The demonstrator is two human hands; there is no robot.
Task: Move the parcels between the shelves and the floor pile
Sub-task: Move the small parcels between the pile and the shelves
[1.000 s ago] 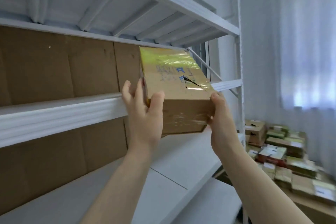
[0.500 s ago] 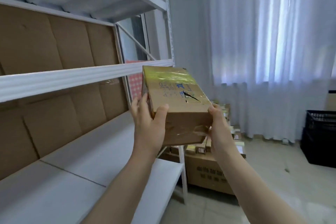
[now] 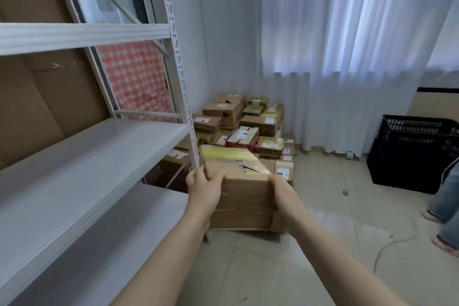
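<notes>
Two hands hold one cardboard parcel (image 3: pixel 242 196) in the air above the tiled floor (image 3: pixel 323 218), just beside the end post of the white shelving (image 3: pixel 99 146). The left hand (image 3: pixel 205 190) grips its near left corner, thumb curled over the top edge, and the right hand (image 3: pixel 283 194) clasps the right side. Beyond it, the floor pile (image 3: pixel 248 126) of labelled parcels fills the corner by the white curtain (image 3: pixel 347 57). A black crate (image 3: pixel 412 154) stands well apart.
</notes>
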